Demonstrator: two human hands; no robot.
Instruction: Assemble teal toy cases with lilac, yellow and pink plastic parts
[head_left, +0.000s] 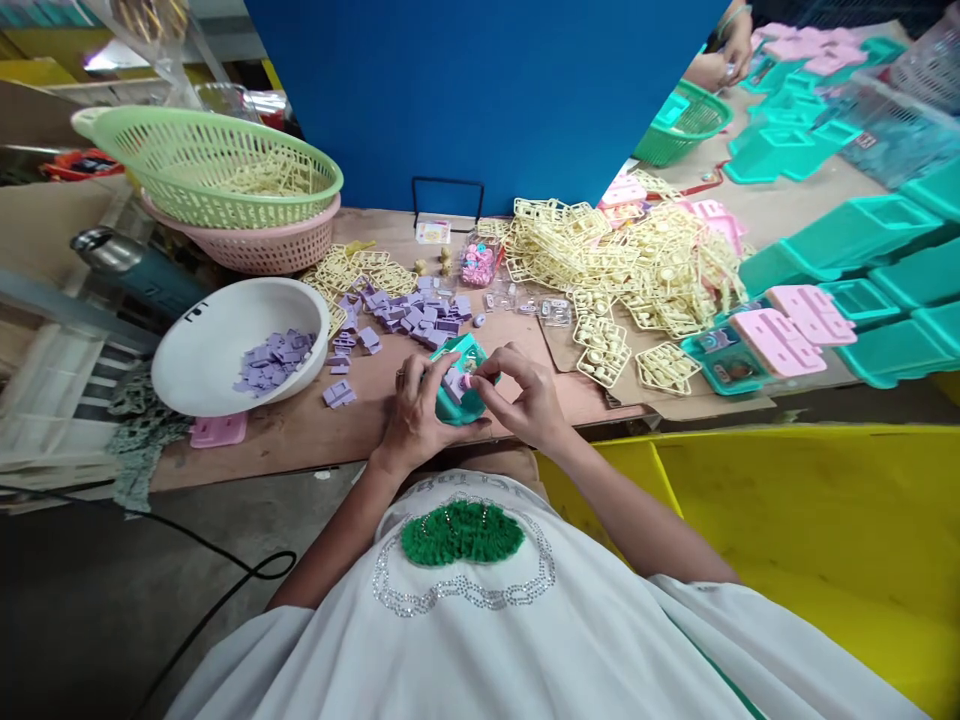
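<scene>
My left hand (415, 413) grips a small teal plastic toy case (459, 385) just above the near edge of the wooden table (300, 430). My right hand (523, 393) pinches a small purple piece (454, 383) against the top of that case. Both hands have their fingers closed around these parts. Loose purple pieces (409, 312) lie scattered just beyond my hands, and more purple pieces (274, 358) sit in a white bowl (217, 345) to the left.
Cream plastic part frames (630, 265) are heaped at the right, beside teal trays (847, 240) and pink lids (776, 340). A green basket (206, 165) stacked in a pink one stands at the back left. A yellow bin (810, 520) is by my right. Another person's hand (731, 50) works far right.
</scene>
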